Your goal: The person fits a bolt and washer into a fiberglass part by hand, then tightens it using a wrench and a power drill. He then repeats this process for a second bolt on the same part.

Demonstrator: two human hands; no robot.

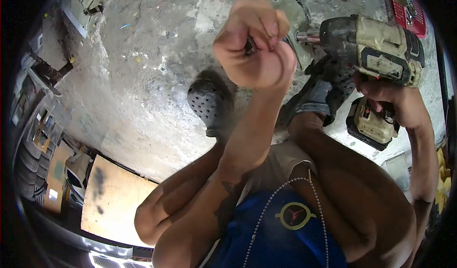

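Note:
My right hand [381, 94] is wrapped round the grip of a worn black and beige cordless impact wrench [381, 49]. Its battery [373, 123] hangs below the hand, and a shiny socket [308, 36] on its nose points left. My left hand [257, 44] is raised in front of the camera, fingers curled in and pressed together. A dark spot shows inside the curl, too small to name. Behind that hand, partly hidden, a rounded grey-green part [290, 11] lies on the floor near the socket.
My feet in dark clogs [208, 101] stand on the stained concrete floor [143, 77]. A red perforated basket [410, 18] sits at the upper right. A wooden board [119, 196] is at the lower left, with stacked tires [31, 165] and clutter along the left edge.

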